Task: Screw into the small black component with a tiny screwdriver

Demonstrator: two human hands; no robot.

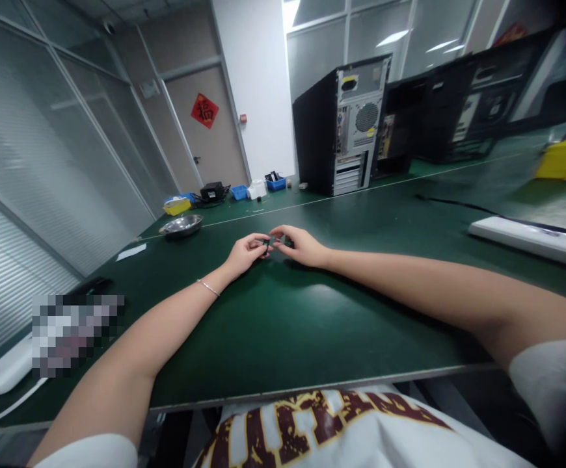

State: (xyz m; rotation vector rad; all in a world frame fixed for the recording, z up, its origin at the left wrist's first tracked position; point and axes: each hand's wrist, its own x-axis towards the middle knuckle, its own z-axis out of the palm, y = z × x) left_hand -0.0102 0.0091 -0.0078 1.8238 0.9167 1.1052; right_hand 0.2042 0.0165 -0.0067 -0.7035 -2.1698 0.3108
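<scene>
Near the middle of the green table (307,325), my left hand (248,253) and my right hand (302,247) meet almost fingertip to fingertip. Between the fingers of my left hand is a small dark piece (266,244), too small to make out. The thumb and fingers of my right hand curl together around something small, partly hidden by the fingers. Both hands are just above or resting on the tabletop. A bracelet circles my left wrist.
A metal bowl (183,225) stands at the back left, with blue bins (276,183) and a black adapter (213,190) behind. Computer towers (351,130) line the back right. A white power strip (531,240) lies right; a yellow bin (563,158) sits beyond.
</scene>
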